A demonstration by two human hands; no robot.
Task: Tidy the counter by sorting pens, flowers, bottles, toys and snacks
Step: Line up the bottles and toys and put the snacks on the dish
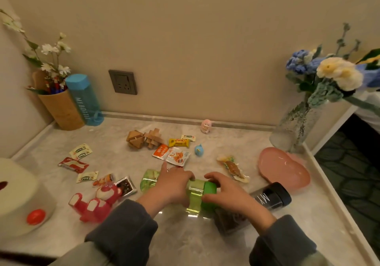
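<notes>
Left hand (pixel 174 185) wraps the green bottle (pixel 194 198); right hand (pixel 228 193) grasps its cap (pixel 210 187).
Lifting may knock the adjacent black bottle (pixel 271 197) rolling off the counter (pixel 185 245).

3 bottles (pixel 84 99), 5 toys (pixel 98 200), ~11 snack pkts (pixel 176 156), 2 flower bunches (pixel 329 74)

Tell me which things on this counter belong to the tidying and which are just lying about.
Belong: green bottle in left hand and right hand, black bottle, blue bottle, red bear, wooden puzzles, snack packets, pen cup, flower vase.
Just there: wall socket, paper roll, perhaps pink dish.
</notes>
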